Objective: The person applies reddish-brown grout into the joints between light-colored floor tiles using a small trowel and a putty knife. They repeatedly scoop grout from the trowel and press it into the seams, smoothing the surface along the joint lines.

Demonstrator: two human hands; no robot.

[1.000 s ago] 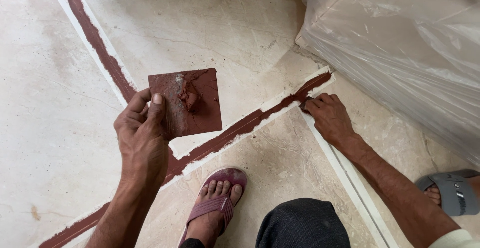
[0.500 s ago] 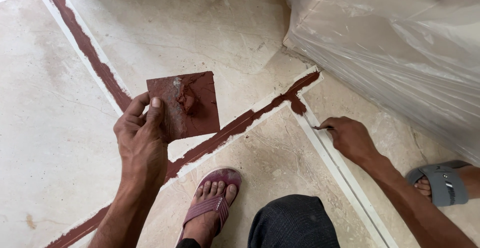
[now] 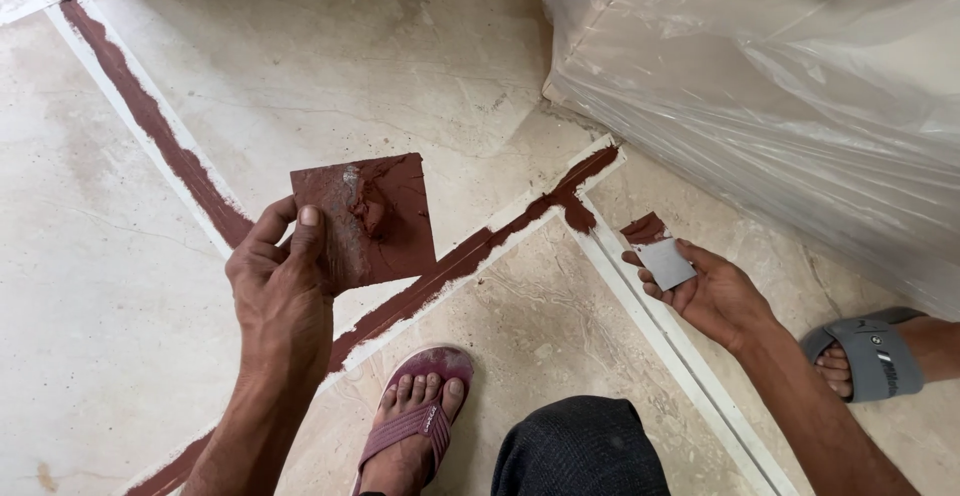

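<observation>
Left hand [image 3: 280,291] grips a grout-smeared square plate [image 3: 362,218]; right hand [image 3: 712,294] holds a small grey scraper [image 3: 665,262], well apart.

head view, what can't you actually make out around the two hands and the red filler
- Head view: whatever sits under the clear plastic sheet; its folds blur it.
- The red-filled joint runs behind the smeared square plate in the left hand.
- The right hand covers part of the small grey scraper.
</observation>
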